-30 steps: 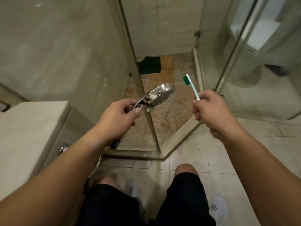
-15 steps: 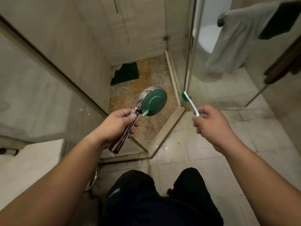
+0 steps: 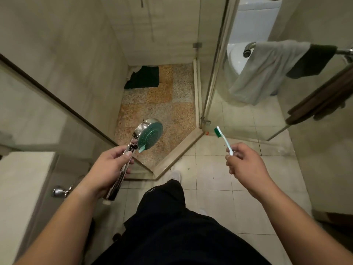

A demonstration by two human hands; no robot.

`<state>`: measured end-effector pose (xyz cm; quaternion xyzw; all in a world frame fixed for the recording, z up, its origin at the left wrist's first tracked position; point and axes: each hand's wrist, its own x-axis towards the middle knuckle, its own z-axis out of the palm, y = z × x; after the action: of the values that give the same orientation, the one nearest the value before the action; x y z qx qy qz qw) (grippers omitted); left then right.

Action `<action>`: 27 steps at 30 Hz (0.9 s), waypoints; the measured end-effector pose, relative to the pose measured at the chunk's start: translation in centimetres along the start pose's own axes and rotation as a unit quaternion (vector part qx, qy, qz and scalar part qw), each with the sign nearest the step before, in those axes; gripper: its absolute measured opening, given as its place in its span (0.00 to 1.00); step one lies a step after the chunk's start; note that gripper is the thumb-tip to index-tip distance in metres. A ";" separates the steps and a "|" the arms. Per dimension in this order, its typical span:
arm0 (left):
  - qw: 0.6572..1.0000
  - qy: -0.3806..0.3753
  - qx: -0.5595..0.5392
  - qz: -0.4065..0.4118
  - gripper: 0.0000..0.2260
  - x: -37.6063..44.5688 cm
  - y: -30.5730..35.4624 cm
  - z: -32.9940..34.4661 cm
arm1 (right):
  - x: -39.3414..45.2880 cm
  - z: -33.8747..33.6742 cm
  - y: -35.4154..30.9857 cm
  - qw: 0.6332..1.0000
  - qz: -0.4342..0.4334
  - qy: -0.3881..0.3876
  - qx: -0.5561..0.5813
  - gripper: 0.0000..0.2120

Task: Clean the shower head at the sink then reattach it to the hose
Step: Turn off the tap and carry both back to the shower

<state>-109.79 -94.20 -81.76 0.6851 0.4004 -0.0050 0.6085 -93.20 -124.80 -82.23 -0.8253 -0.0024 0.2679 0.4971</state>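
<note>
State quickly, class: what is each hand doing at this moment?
Left hand: closed round the handle of the shower head.
Right hand: closed on the handle of the toothbrush, bristles up.

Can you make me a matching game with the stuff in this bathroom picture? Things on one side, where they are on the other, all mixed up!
Things:
1. shower head
2. toothbrush
3. grey towel
4. dark green cloth

Places:
A. draped over the rail
B. held in the left hand
C. lying on the shower floor
D. held in the right hand

Pairs: 1-B, 2-D, 3-A, 4-C
</note>
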 end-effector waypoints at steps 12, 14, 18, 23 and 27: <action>0.997 0.047 -0.033 -0.042 0.09 6.8 0.2 -0.1 | 11.0 0.7 -5.5 0.997 -0.024 -0.040 -0.054 0.08; 0.998 0.041 -0.028 -0.027 0.09 8.8 1.8 -0.2 | 12.8 0.8 -6.3 0.998 -0.023 -0.036 -0.054 0.08; 0.999 0.023 -0.035 -0.001 0.10 13.9 6.2 -0.6 | 15.8 1.0 -7.4 0.998 -0.026 -0.023 -0.049 0.08; 0.998 0.037 -0.034 0.023 0.10 20.2 11.2 -1.2 | 19.0 0.8 -8.3 0.999 -0.009 -0.024 -0.035 0.10; 0.997 0.048 -0.049 0.041 0.10 24.4 13.7 -1.5 | 23.6 1.6 -10.6 0.999 -0.016 -0.041 -0.027 0.11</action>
<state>-86.29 -78.86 -82.05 0.6698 0.4003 0.0721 0.6212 -70.96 -111.74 -84.51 -0.8266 -0.0436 0.2932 0.4784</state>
